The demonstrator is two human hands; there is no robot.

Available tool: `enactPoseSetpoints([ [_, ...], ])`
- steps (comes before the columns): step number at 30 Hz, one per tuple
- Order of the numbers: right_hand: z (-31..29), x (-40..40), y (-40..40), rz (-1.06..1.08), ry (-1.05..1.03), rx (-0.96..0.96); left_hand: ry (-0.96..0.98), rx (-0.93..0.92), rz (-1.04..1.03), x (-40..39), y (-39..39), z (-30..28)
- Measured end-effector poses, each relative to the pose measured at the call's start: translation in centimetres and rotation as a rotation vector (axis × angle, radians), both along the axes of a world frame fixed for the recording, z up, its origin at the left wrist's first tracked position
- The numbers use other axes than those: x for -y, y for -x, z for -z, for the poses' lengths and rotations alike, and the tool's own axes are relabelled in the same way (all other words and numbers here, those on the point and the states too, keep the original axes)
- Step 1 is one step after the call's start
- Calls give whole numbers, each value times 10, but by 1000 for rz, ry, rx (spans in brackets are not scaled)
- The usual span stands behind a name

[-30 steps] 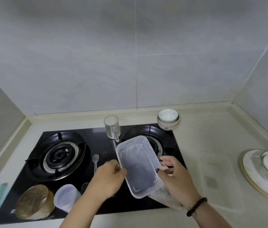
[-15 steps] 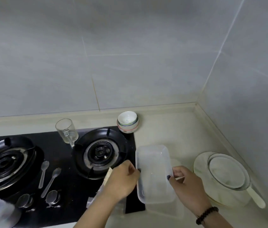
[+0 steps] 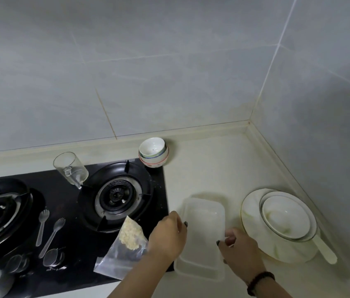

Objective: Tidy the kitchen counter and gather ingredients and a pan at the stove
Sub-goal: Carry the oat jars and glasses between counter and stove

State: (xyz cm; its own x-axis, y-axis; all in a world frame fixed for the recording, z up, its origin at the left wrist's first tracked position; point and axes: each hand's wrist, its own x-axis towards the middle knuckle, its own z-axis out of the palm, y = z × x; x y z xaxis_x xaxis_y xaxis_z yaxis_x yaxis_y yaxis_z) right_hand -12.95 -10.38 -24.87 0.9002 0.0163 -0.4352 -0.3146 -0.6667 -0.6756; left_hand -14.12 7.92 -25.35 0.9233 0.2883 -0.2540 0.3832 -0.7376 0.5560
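The clear plastic container (image 3: 202,235) lies on the table (image 3: 208,168), just right of the black stove (image 3: 66,211) and just left of the stacked plates (image 3: 253,216). It appears to sit on or in a 2nd matching piece below it; which of the 2 is lid or base cannot be told. Its long axis runs away from the person, toward the back wall.

The left hand (image 3: 167,235) is at the container's left long edge, fingers curled; actual contact with the rim cannot be confirmed. The right hand (image 3: 240,250) pinches the right long edge near its midpoint. The container lies directly between the 2 hands, with both about equally near.

Judgement: the container is being set down clear of the stove. The next move likely requires letting go and reaching left, where a clear bag of pale granules (image 3: 124,244) lies on the stove just beside the left forearm. The left hand is nearer to it.
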Motion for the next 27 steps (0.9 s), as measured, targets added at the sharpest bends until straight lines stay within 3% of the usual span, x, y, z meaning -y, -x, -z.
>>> enactPoseSetpoints([
  [14,6,-18,8,-205,390,155,-115,22,110,-10,13,13],
  [21,-10,-36,8,-297,660,311,-64,177,-84,-63,39,5],
  [27,-27,-96,12,-443,466,454,-72,198,-206,-113,69,1],
])
